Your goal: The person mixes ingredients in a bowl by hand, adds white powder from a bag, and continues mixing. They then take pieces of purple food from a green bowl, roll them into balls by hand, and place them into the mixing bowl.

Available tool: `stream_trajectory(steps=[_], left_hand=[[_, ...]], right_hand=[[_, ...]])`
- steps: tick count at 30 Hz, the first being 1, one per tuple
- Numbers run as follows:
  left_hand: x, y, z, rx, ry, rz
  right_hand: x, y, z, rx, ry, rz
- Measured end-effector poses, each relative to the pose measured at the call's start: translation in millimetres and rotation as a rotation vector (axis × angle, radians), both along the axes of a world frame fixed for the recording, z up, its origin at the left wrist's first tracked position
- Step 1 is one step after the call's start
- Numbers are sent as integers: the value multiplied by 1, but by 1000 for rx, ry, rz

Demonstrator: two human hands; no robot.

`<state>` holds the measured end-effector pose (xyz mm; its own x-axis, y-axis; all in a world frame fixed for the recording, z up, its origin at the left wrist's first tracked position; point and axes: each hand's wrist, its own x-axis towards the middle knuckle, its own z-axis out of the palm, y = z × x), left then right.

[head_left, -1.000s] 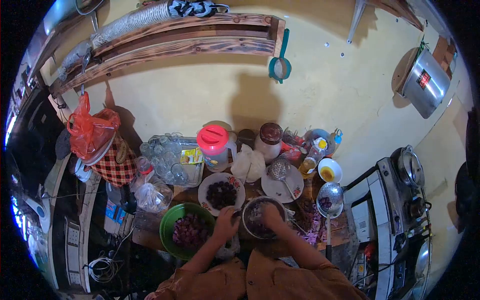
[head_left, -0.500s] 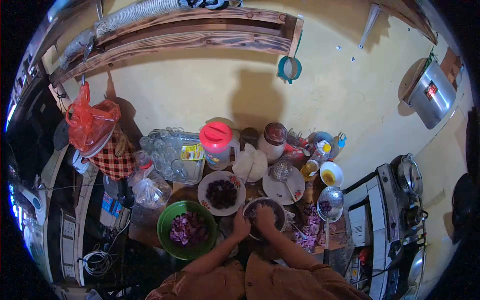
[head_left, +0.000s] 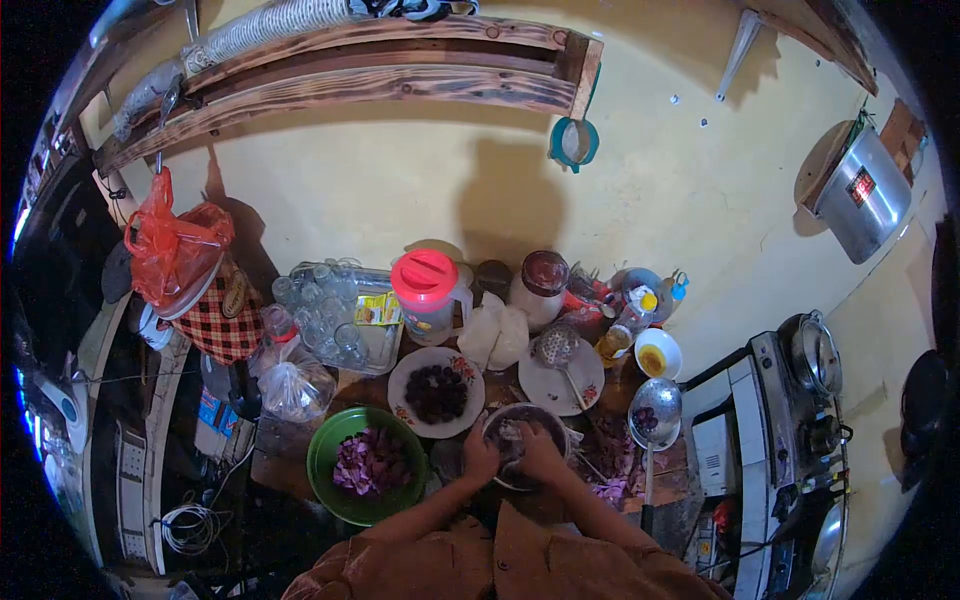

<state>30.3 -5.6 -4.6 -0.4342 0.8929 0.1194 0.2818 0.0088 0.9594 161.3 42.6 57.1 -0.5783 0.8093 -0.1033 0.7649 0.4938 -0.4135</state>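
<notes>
Both hands work at a metal bowl (head_left: 522, 425) near the front edge of the surface (head_left: 300, 455), about midway along it. The left hand (head_left: 481, 457) sits at the bowl's left rim, fingers curled over it; whether they grip the rim cannot be told. The right hand (head_left: 541, 455) lies over the bowl's near side, fingers bent down into the dark contents; what they hold, if anything, is hidden. Both sleeves (head_left: 520, 560) are brown.

Just left of the bowl, at the front edge, stands a green basin (head_left: 330, 455) with purple pieces inside. Behind it, touching or nearly touching the bowl's rim, lies a flowered plate (head_left: 400, 380) carrying dark lumps. A second plate (head_left: 590, 380) lies behind the bowl to the right, with a skimmer (head_left: 556, 348) resting on it. A ladle (head_left: 655, 408) lies towards the right edge, its bowl holding a few purple pieces. Purple scraps (head_left: 612, 465) lie loose on the surface right of the bowl.

Along the back edge, against the wall, stand a jug (head_left: 428, 295) with a red lid, a jar (head_left: 540, 285) with a brown lid, a white bag (head_left: 497, 335) between them, and a small white bowl (head_left: 660, 352) of yellow liquid. A tray (head_left: 385, 350) of glasses sits at the back left. A stove (head_left: 800, 420) stands beyond the right edge.
</notes>
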Motion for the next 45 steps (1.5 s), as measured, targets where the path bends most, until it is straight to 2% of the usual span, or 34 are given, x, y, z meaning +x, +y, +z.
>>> stream_trajectory(steps=[1,2,4,7,10,14,19,23,25,26,28,31,32,34,35,37,41,43,45], left_hand=[[0,-1,5,-47,67,28],[0,-1,10,-48,69,30],[2,-2,14,-44,73,27],[2,-1,18,-22,8,24],[1,0,13,-21,34,12],[4,-1,8,-33,99,47],[4,-2,12,-91,88,48],[1,-4,12,-60,104,32],[2,-5,19,-107,67,3],[1,-4,16,-108,64,2],[1,-4,6,-39,-27,-66],[1,-2,-1,-57,-25,-72],[0,-2,-3,-56,-23,-70],[-2,-3,-9,-17,10,-79],[-2,-4,-12,-19,12,-77],[0,-4,-11,-19,54,-36],[0,-7,2,-69,49,-43],[0,-4,-5,-81,64,-3],[0,-4,-11,-51,68,-8]], right_hand=[[0,1,-7,-190,-8,-47],[0,-1,-14,-190,-5,-44],[-6,-6,-19,-50,-42,-19],[-12,-3,-29,-21,-185,-37],[-15,-2,-40,69,-194,-66],[-16,3,-53,13,-158,-132],[-11,18,-39,-274,-178,-97],[-6,-2,-14,-222,-129,-262],[2,-12,8,101,-123,-183],[6,-8,11,101,-126,-183],[15,0,14,-174,-94,15],[17,15,0,-253,-52,102],[14,21,-13,-252,-50,104],[4,25,-38,-50,20,81],[0,23,-43,-52,22,83],[-13,19,-40,-261,12,1],[-18,29,-68,-245,-35,-22],[-20,35,-64,-249,-117,64],[-14,33,-40,-182,-35,53]])
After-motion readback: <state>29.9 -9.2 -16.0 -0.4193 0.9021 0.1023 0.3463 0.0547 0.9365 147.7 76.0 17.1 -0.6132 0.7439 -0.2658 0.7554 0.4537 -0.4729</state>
